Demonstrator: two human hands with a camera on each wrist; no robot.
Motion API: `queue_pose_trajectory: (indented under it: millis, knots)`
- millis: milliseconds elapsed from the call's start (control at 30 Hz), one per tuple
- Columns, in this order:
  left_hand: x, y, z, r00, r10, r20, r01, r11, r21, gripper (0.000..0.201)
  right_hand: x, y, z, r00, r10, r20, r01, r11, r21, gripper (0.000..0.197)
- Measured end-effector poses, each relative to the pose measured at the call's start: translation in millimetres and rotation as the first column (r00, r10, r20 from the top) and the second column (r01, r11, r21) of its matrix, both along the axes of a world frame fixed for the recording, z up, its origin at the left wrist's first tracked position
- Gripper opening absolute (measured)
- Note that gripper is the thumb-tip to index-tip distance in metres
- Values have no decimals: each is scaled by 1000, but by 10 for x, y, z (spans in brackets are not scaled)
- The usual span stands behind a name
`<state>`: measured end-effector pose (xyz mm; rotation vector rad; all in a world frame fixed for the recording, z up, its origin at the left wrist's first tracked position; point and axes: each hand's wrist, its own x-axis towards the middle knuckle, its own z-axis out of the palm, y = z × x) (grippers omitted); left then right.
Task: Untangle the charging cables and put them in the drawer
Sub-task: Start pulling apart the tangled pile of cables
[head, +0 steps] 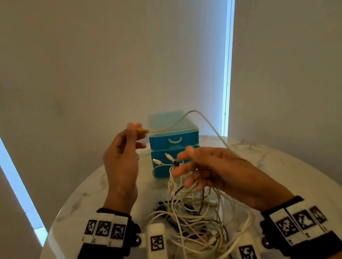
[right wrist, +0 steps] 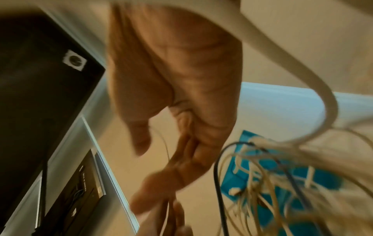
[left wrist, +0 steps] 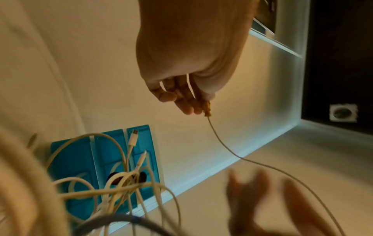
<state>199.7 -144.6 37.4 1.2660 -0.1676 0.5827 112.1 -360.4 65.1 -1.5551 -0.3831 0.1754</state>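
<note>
Left hand: the left hand [head: 122,157] is pinching a yellow plug [head: 142,130] between thumb and fingertips, lifting it up in front of the drawers [head: 174,142] — a tight grip on the plug.

Cable: the thin pale cable [head: 206,121] is arcing from that plug over to the right and dropping behind the right hand. Held high like this, I reckon, so its run through the knot is showing.

Right hand: the right hand [head: 212,167] is hovering over the pile with fingers spread and loose, a wide grip; strands are hanging around the fingers, but whether any is caught I cannot tell.

Tangle: the tangle [head: 194,220] is lying on the bench [head: 285,169] between the wrists, mostly white with some dark blue, a few plugs poking up near the drawers.

Drawers: all are looking closed, so nothing is going in yet.

Stage: judging by this, the first cable is being worked free.

Room: a round marbled bench is sitting in a corner, plain blinds [head: 107,49] behind, daylight slipping through the gaps.
</note>
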Motion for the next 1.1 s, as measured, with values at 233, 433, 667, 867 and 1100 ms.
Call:
queue_pose_trajectory:
  millis: [233,433,667,867,1100]
  knots:
    - [58,238,-25,992,63,-112,-86,973,-213,33,-204,-214,256,975,-6,221,-78,926,369,31]
    - [56,276,-17,989,75,-128,-103,968,-230,35,-168,-55,287,957,-68,282,228,776,-588,47]
    - [68,450,66,970,-233,64,225,775,-590,31,227,-174,353,731,-312,607,666,518,-536,10]
    - [17,451,148,842,-532,90,499,704,-506,29,537,-85,509,701,-655,282,624,755,204,27]
    - [16,651,134,996,-71,-53,40,896,-443,37,1255,-805,286,647,-759,-72,762,648,17,62]
